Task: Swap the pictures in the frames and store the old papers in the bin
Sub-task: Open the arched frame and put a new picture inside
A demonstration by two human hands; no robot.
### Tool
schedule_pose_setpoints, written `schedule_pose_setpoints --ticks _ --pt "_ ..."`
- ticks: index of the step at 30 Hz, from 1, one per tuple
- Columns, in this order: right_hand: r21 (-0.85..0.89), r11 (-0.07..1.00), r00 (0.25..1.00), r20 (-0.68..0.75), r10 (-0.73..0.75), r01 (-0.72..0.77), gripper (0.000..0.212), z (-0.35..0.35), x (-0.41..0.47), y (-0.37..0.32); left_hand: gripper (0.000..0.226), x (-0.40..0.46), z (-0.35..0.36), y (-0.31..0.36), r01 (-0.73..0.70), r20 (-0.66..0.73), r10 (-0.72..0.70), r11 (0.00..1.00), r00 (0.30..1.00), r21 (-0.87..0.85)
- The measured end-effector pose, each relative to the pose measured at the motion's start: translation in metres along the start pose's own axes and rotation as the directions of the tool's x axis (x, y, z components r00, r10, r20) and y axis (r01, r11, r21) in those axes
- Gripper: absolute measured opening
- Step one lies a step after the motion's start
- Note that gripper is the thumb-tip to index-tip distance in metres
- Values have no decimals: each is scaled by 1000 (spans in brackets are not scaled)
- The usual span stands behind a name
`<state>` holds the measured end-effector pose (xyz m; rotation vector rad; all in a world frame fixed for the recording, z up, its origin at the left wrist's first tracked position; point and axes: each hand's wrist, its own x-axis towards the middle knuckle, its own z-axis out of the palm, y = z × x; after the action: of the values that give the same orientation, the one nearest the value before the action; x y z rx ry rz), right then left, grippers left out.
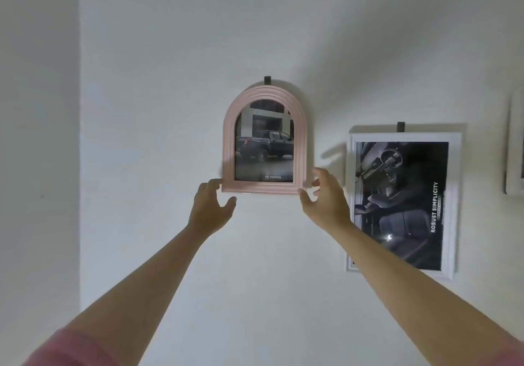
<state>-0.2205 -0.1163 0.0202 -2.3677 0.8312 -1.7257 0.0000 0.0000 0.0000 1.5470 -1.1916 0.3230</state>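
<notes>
Reaching up from the bottom of the frame, both bare arms meet at the pink arched frame (265, 141) in the centre. Left hand (210, 208) sits at the frame's lower-left corner: fingers spread, fingertips touching or just beside the corner edge, thumb out below the bottom rail, grip released, not closed on anything. Right hand (324, 195) sits at the lower-right corner: fingers curled near the side edge, thumb under the bottom rail, grip also loose; actual contact with the frame can't be confirmed, edges are blurred. The frame hangs flat on the white wall (158, 82) from a dark hook (267, 80) at its top. Inside it, a picture of a dark pickup truck (263, 146) with "TOYOTA" printed at the bottom. To the right of centre, lower on the wall, a white rectangular frame (402, 204) hangs on its own dark hook (401, 127); it holds a dark car-interior print with "ROBUST SIMPLICITY" running vertically, and the right forearm crosses in front of its lower-left corner. At the far right edge, part of another white frame (514, 144) is cut off. Pink sleeves (73, 348) show at both lower corners.
</notes>
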Motion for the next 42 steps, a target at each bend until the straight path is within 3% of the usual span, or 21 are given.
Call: schedule_pose_setpoints --ticks 2,6,19,23,27,31,35,38,42 --pt "25 1000 1000 -7 -5 5 68 7 7 -2 54 12 -1 -6 -21 7 22 999 1000 -37" --pt "5 999 993 111 31 -32 88 16 14 -5 63 26 7 -12 -97 51 103 990 993 -104" --pt "36 998 997 60 48 -50 97 2 11 -25 72 35 -2 -12 -268 -115 247 935 962 -234" --pt "64 994 988 128 81 -90 106 -16 -12 -25 80 9 -11 -9 -296 -34 297 928 954 -227" --pt "184 963 965 212 155 -195 117 -38 -56 -17 86 -40 -15 -10 -158 132 205 942 970 -297" --pt "351 898 944 282 168 -265 93 -52 -118 4 88 -104 -6 -17 14 299 90 944 950 -329" --pt "488 767 904 311 295 -418 64 -62 -186 20 86 -174 9 -18 167 452 -2 931 892 -324" --pt "567 641 855 352 380 -518 57 -74 -237 32 86 -223 22 -17 255 536 -81 931 840 -260" --pt "575 575 812 363 457 -582 55 -92 -301 46 87 -286 37 -15 355 630 -198 926 751 -133"
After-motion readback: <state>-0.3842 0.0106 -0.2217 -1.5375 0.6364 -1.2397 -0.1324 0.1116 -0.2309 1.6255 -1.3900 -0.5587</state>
